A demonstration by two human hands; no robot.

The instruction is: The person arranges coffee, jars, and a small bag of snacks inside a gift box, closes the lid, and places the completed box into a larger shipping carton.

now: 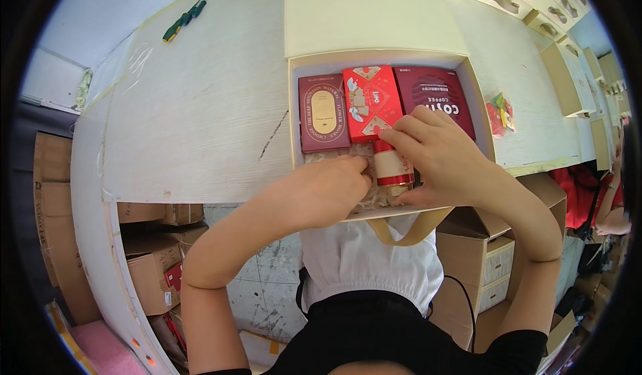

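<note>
A cream gift box (480,109) lies with its lid (373,19) folded back, right in front of me. Along its far side sit a maroon honey carton (307,134), a red Lipo carton (360,127) and a maroon Costa coffee carton (426,86). My right hand (436,149) grips a red-and-cream cylindrical container (392,164) from above, at the near part of the box. My left hand (333,189) reaches into the pale shredded filler (371,202) beside it, its fingertips partly hidden. A ribbon handle (409,234) hangs from the near wall.
Two green-handled screwdrivers (183,20) lie on the white table (210,124) at the far left. A colourful plastic packet (500,115) rests right of the gift box. More cream boxes (567,79) stand at the right. Cardboard cartons (150,274) fill the space below. Another person's arm (613,209) shows far right.
</note>
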